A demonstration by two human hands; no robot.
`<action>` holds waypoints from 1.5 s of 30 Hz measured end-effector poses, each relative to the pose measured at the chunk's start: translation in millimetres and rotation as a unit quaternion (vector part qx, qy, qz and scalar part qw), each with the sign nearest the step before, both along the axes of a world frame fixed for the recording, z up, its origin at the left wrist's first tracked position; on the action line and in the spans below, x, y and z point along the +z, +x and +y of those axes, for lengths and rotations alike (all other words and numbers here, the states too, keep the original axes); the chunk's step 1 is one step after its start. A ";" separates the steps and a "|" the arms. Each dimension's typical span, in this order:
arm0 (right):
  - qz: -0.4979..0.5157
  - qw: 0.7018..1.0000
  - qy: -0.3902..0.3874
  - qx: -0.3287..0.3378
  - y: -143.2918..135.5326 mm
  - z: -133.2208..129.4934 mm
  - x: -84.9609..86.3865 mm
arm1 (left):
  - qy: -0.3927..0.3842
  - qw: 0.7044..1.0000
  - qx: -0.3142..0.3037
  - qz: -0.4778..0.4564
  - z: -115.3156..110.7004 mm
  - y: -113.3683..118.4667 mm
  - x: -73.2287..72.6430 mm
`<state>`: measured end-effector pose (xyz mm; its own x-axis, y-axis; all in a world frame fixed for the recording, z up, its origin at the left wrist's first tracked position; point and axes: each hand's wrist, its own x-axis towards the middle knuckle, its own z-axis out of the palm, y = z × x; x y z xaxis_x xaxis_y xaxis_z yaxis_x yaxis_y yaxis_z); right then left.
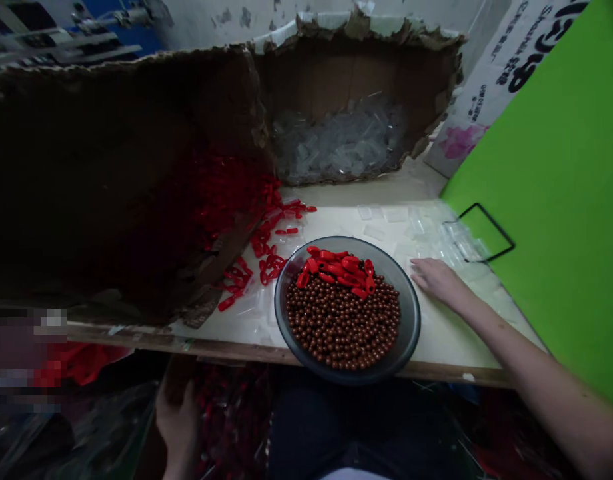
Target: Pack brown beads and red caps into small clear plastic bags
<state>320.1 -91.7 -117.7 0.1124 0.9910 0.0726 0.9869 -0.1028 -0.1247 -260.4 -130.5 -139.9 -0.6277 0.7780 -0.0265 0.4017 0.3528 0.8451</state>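
on the table (436,340), flat open right hand (439,279) just beside bowl (406,333); left hand's (176,417) grip unclear.

I see a grey bowl (411,313) filled with glossy brown beads (342,327), bright red clips (339,267) heaped at its twelve o'clock. More red clips (266,247) spill at ten o'clock from a brown cardboard box (136,167). Clear plastic pieces (336,143) sit at twelve. A vivid green panel (561,167) fills three o'clock; the tabletop (436,333) is cream.
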 end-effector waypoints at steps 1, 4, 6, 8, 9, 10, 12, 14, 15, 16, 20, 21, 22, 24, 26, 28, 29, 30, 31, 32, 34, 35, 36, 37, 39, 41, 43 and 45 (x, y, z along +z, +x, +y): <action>0.014 1.000 0.018 -0.011 -2.3 -1.7 5.0 | 0.018 1.000 0.008 -0.006 10.0 7.9 9.5; 0.198 0.967 0.123 -0.100 -17.1 -8.7 30.2 | 0.107 0.994 -0.025 -0.010 32.5 47.3 41.9; 0.399 0.887 0.178 -0.148 -33.7 -14.3 52.8 | 0.164 0.983 -0.088 -0.006 39.9 82.5 63.9; 0.544 0.806 0.182 -0.145 -53.5 -19.9 75.7 | 0.214 0.962 -0.171 0.006 43.7 119.4 83.4; 0.590 0.778 0.170 -0.135 -63.6 -22.6 85.9 | 0.234 0.948 -0.214 0.014 45.1 137.0 91.6; 0.621 0.759 0.149 -0.123 -73.5 -25.1 94.8 | 0.247 0.934 -0.256 0.021 46.7 153.4 98.5; 0.652 0.746 0.101 -0.093 -91.7 -29.1 107.7 | 0.249 0.912 -0.326 0.022 50.5 180.8 107.6; 0.642 0.763 0.047 -0.051 -107.0 -31.5 114.3 | 0.237 0.897 -0.373 0.019 54.9 199.1 110.8; 0.620 0.784 0.018 -0.026 -113.5 -31.8 115.6 | 0.228 0.893 -0.388 0.020 57.0 204.5 110.6; 0.587 0.810 -0.014 0.004 -119.2 -31.5 115.8 | 0.218 0.890 -0.400 0.023 58.8 207.6 109.4; 0.348 0.918 -0.137 0.135 -135.4 -21.8 109.0 | 0.186 0.890 -0.415 0.022 61.7 207.3 103.2; 0.271 0.936 -0.159 0.160 -138.9 -17.7 105.6 | 0.185 0.890 -0.416 0.020 61.6 206.4 102.3; 0.197 0.948 -0.176 0.177 -142.9 -13.4 101.8 | 0.184 0.890 -0.417 0.019 61.4 205.8 101.7; 0.095 0.956 -0.191 0.200 -153.7 -5.2 93.2 | 0.179 0.889 -0.421 0.025 60.7 205.7 101.2; 0.072 0.956 -0.181 0.220 -168.4 0.8 85.1 | 0.166 0.889 -0.425 0.037 60.2 206.3 101.0; 0.103 0.953 -0.161 0.236 -184.0 3.9 79.2 | 0.153 0.888 -0.431 0.048 59.9 206.7 100.6; 0.132 0.951 -0.150 0.235 -190.6 4.4 77.5 | 0.148 0.887 -0.434 0.052 59.9 206.6 100.4; 0.168 0.948 -0.142 0.228 -195.6 4.6 76.4 | 0.145 0.887 -0.436 0.053 60.0 206.3 100.2; 0.211 0.943 -0.140 0.218 -198.6 4.5 76.1 | 0.143 0.886 -0.438 0.054 60.1 206.0 100.0; 0.262 0.932 -0.144 0.205 -199.6 4.2 76.3 | 0.143 0.886 -0.439 0.052 60.3 205.6 99.8; 0.379 0.894 -0.161 0.179 -196.7 3.4 77.8 | 0.143 0.887 -0.437 0.043 60.6 205.1 99.5; 0.437 0.867 -0.170 0.167 -193.8 2.8 79.1 | 0.144 0.888 -0.435 0.035 60.7 205.0 99.4; 0.491 0.840 -0.175 0.154 -190.5 2.0 80.7 | 0.147 0.890 -0.431 0.027 60.8 205.0 99.2; 0.536 0.814 -0.174 0.141 -187.3 1.0 82.6 | 0.151 0.891 -0.427 0.017 60.8 205.1 99.0; 0.596 0.778 -0.162 0.115 -182.1 -2.2 87.2 | 0.161 0.893 -0.419 -0.001 61.1 205.1 99.0; 0.629 0.758 -0.143 0.095 -178.9 -6.5 92.1 | 0.170 0.893 -0.417 -0.017 61.6 204.4 100.0; 0.651 0.745 -0.119 0.082 -177.1 -11.1 96.3 | 0.182 0.886 -0.424 -0.032 62.0 203.0 102.4; 0.662 0.740 -0.088 0.075 -176.2 -14.9 99.3 | 0.193 0.872 -0.446 -0.049 61.4 201.9 106.3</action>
